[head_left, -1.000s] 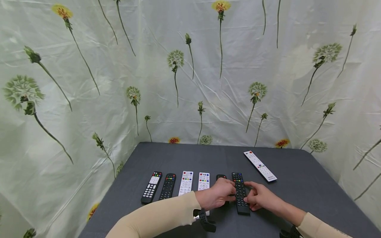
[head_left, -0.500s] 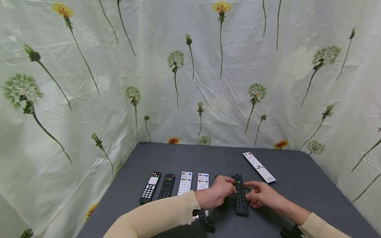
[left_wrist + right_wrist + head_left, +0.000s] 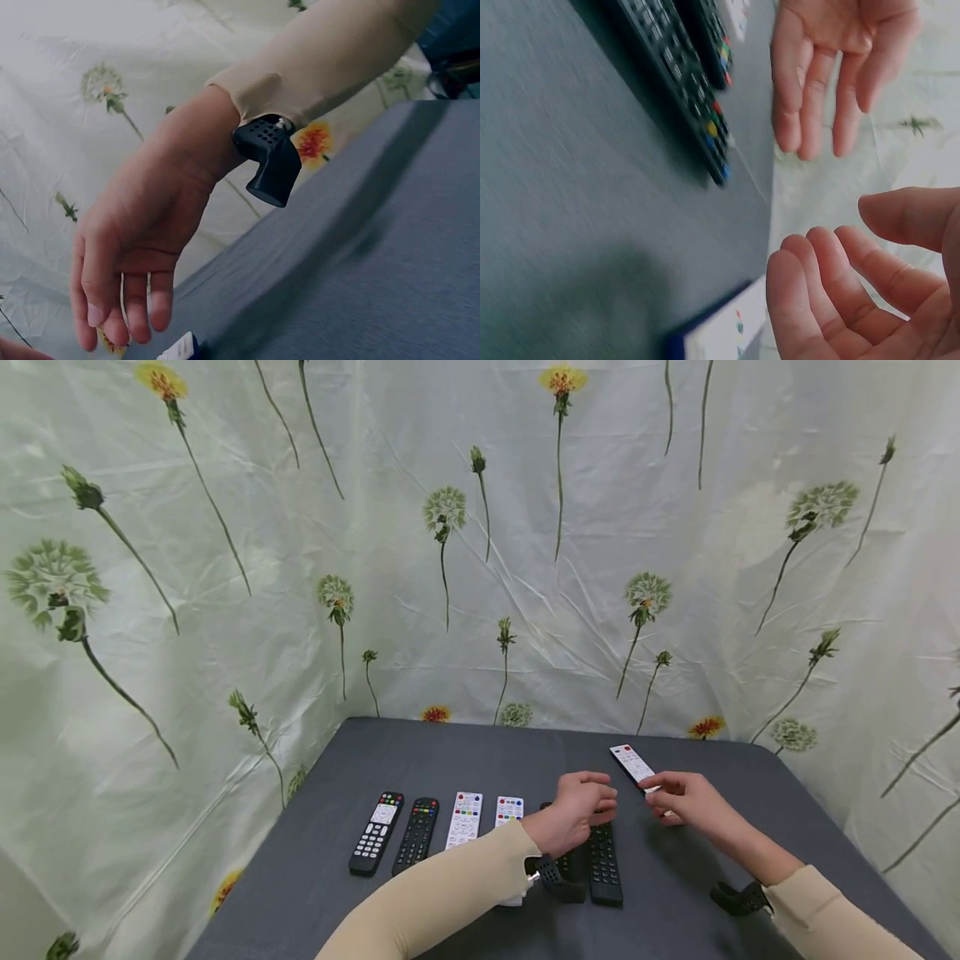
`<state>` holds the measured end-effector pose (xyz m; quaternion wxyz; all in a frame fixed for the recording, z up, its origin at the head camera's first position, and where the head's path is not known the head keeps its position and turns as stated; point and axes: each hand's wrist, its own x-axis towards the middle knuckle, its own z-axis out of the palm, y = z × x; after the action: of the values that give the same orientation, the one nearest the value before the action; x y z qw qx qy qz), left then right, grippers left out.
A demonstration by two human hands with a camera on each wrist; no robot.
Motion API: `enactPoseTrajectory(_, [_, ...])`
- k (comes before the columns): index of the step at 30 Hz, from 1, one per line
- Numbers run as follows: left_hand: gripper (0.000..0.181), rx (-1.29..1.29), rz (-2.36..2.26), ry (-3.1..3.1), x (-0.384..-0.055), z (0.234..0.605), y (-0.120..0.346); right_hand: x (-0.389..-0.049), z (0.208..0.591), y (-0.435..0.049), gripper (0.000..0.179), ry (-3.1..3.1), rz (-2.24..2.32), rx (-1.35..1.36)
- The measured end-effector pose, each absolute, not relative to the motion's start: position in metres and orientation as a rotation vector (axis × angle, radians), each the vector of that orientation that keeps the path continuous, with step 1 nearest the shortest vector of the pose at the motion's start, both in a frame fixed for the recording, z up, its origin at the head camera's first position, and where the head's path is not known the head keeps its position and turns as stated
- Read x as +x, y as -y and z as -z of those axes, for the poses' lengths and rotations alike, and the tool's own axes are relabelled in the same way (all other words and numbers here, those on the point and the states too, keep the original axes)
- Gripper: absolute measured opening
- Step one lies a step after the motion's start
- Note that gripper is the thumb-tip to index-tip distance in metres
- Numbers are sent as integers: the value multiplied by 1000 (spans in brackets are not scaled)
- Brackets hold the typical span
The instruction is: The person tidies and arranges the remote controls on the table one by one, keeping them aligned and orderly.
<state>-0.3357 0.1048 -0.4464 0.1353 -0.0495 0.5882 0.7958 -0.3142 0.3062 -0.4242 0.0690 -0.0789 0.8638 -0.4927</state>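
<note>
My left hand (image 3: 573,814) hovers over the upper end of a long black remote control (image 3: 606,868), fingers relaxed and holding nothing. To its right my right hand (image 3: 693,802) hangs in the air, empty, in front of a white remote control (image 3: 630,762) lying slantwise; it hides that remote's lower part. The right wrist view shows both hands' fingers loosely bent, with the long black remote (image 3: 679,79) and the white one (image 3: 731,330) apart from them. A second black remote (image 3: 564,865) lies mostly hidden under the left hand and wrist.
Left of the hands, a row holds a black remote with white keys (image 3: 377,835), a slim black remote (image 3: 416,837) and two white remotes, one (image 3: 464,818) beside the other (image 3: 509,810). My left sleeve covers their lower ends. A dandelion-print curtain (image 3: 480,543) stands behind the grey table (image 3: 450,752).
Earlier both hands touched the long black remote from either side. They have let go and lifted, the right one moving right towards the slanted white remote. The long black remote stays on the table.
</note>
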Motion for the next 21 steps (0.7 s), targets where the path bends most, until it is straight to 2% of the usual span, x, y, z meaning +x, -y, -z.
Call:
enactPoseTrajectory(8, [19,-326,-2387,-1688,-350,441,-145,-328,414,-325,41,-2740,1413,-177])
enactPoseTrajectory(15, [18,-450,-2345,-1744,-353,449,-171,-338,431,-342,37,-2989,1097,-80])
enactPoseTrajectory(21, [16,-506,-2327,-1789,-349,456,-184,-350,444,-355,42,-3032,982,-13])
